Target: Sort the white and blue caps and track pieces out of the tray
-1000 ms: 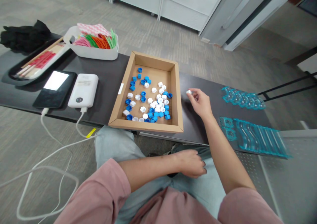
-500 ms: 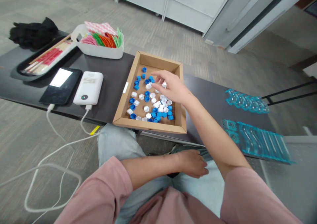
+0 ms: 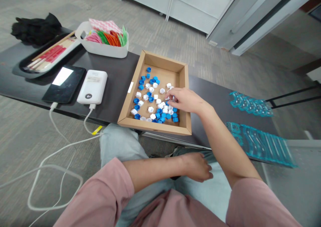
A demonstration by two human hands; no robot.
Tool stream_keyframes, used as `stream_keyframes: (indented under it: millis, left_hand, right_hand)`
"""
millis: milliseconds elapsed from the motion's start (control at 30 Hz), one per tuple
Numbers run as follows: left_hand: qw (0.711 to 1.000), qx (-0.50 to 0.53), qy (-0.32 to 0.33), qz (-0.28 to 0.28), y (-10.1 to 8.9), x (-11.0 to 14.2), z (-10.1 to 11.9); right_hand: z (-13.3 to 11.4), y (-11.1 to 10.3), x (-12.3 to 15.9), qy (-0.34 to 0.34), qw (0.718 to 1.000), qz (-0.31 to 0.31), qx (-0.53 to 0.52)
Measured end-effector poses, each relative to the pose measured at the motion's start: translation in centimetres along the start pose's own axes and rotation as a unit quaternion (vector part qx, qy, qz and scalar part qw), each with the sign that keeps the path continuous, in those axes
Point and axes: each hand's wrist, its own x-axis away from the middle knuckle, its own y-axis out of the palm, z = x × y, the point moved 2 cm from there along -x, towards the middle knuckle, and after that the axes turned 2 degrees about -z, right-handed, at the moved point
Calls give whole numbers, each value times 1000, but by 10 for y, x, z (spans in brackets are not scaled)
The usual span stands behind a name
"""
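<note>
A shallow cardboard box [image 3: 186, 78] holds many small hexagonal pieces, some blue and some white. My right hand [image 3: 185, 100] reaches over the box's right wall, palm down. Its thumb and forefinger are apart and bent down at the cluster of white pieces [image 3: 160, 105], touching or just above them. Part of that cluster is hidden under the hand. Blue pieces [image 3: 162, 119] lie mixed in along the near side. My left hand [image 3: 199, 166] rests on my lap below the table edge, fingers curled in, with nothing seen in it.
Left of the box are a white power bank [image 3: 92, 86] and a black phone-like device [image 3: 64, 83], both cabled. Behind them stand a white bin [image 3: 107, 49] of colourful strips and a black tray [image 3: 22, 68]. Clear teal plastic trays [image 3: 265, 143] lie at the right on the dark table [image 3: 213, 93].
My right hand held a white piece over the table, then moved left into the box and released it. Now it is lower, at the white cluster. My left hand stays on my lap.
</note>
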Motion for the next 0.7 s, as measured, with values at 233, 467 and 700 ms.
stream_keyframes:
  millis: [233, 467, 700]
  left_hand:
    - [1000, -1, -2, 1, 2, 0, -1]
    - [1000, -3, -4, -3, 0, 0, -2]
    - [1000, -6, -6, 6, 0, 3, 0]
  right_hand:
    - [3, 3, -5, -23, 999, 2, -40]
    - [3, 1, -15, -26, 990, 120, -71]
    - [26, -7, 44, 55, 970, 225, -68]
